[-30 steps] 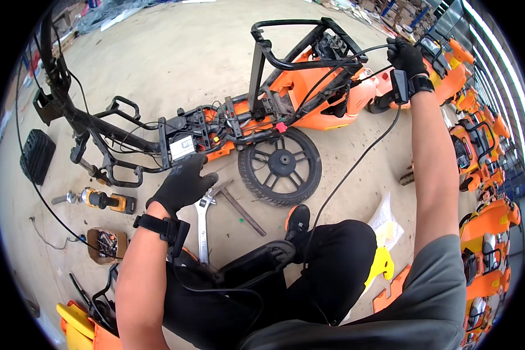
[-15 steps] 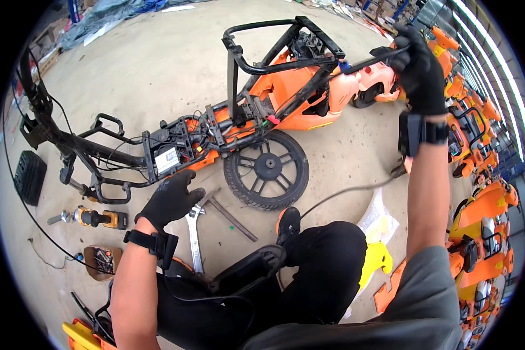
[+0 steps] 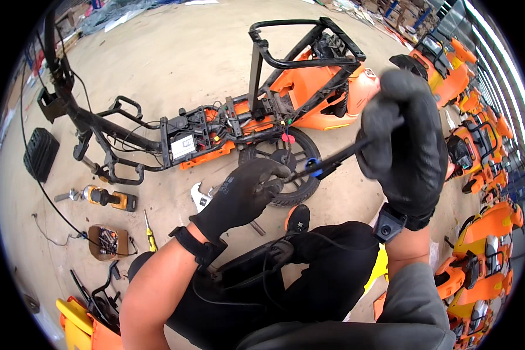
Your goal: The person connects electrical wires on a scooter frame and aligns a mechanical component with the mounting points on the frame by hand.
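Note:
Both gloved hands are on a black cable (image 3: 346,153) with a blue fitting (image 3: 314,167). My left hand (image 3: 245,192) pinches its end at the centre, above the wheel. My right hand (image 3: 403,137), large and close to the camera, grips it farther along with curled fingers. Behind them lies a stripped orange scooter body (image 3: 318,93) with a black tube frame (image 3: 90,122), exposed wiring and a loose spoked wheel (image 3: 297,192) in front of it. An adjustable wrench (image 3: 201,198) is below my left hand, partly hidden by it.
A yellow-black power tool (image 3: 108,198), a screwdriver (image 3: 150,236), a cardboard box of small parts (image 3: 122,244) and a black ribbed part (image 3: 41,154) lie at the left. Orange scooters (image 3: 484,216) line the right. My bent knee and a yellow panel (image 3: 379,262) are below.
My right hand has come down from the upper right toward me with the cable. My left hand has moved up and right from beside the wrench onto the cable's end.

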Available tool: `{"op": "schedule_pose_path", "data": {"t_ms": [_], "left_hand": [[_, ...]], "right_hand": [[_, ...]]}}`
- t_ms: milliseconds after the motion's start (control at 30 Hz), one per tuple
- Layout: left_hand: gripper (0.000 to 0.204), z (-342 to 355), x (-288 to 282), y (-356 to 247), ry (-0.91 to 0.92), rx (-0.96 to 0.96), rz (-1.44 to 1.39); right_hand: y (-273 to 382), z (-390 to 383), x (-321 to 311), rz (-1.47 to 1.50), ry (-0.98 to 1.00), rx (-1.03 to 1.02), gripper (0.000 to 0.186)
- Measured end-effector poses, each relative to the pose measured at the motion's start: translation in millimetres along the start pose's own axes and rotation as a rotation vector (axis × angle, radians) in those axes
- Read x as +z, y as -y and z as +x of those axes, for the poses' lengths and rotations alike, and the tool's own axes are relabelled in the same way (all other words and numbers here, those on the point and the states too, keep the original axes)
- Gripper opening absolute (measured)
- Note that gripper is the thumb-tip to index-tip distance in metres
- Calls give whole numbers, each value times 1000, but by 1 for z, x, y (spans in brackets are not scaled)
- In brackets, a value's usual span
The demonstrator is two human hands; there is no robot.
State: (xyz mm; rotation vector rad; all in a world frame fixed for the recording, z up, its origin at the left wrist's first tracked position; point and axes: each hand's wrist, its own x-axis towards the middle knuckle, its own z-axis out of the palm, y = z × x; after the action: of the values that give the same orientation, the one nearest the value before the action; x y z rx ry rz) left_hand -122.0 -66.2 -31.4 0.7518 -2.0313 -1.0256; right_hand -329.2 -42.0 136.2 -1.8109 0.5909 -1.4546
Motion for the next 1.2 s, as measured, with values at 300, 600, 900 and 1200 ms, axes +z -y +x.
{"op": "schedule_pose_path", "data": {"t_ms": [300,600,900,1200], "left_hand": [[17,12,-15,-1,-390,226,346],[32,4,-62,-49,-438,125,809],[25,-57,-146,93,-239,-410,876],[23,-45,-88,97,-96,-313,677]], "right_hand": [[14,-50,-17,368,-286,70,34],[-119,-50,-172,877,-552,416,29],[-124,-53,-238,393,-616,246,23],[-113,13,-173,-333,-448,71,25]]}}
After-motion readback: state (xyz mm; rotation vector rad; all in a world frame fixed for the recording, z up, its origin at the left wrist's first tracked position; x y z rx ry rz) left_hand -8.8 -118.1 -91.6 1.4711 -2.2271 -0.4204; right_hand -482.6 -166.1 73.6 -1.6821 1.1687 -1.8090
